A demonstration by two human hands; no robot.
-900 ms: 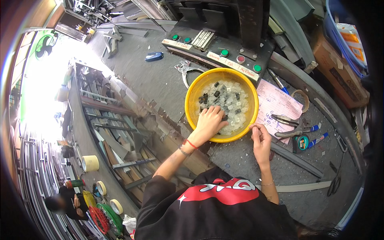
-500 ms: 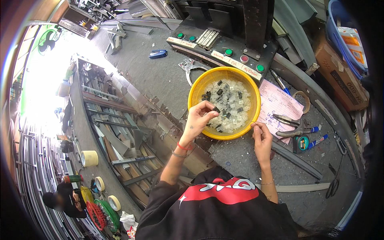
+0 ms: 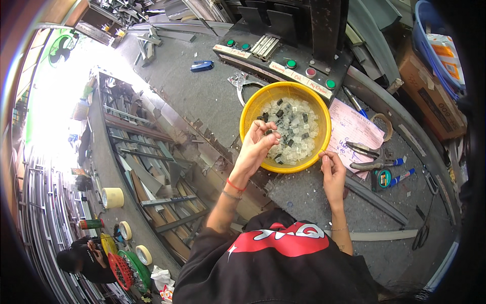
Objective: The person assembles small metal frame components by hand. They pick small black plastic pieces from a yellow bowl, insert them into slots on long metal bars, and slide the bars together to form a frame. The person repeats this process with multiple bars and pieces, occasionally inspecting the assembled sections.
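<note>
A small dark piece (image 3: 269,132) is pinched between the curled fingertips of the left hand (image 3: 254,147), over the yellow basket (image 3: 253,107) of clear and black plastic pieces (image 3: 293,129). The basket's near rim is clamped by the right hand (image 3: 331,169). A pink paper sheet (image 3: 354,126) lies just right of the basket.

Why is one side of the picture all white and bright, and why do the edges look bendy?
In the head view, strong daylight floods the left side and washes it out to white glare, hiding detail there; the fisheye lens bends straight edges near the rim and darkens the corners; the middle stays sharp, so the yellow bowl, the left hand and the right hand show clearly.
</note>
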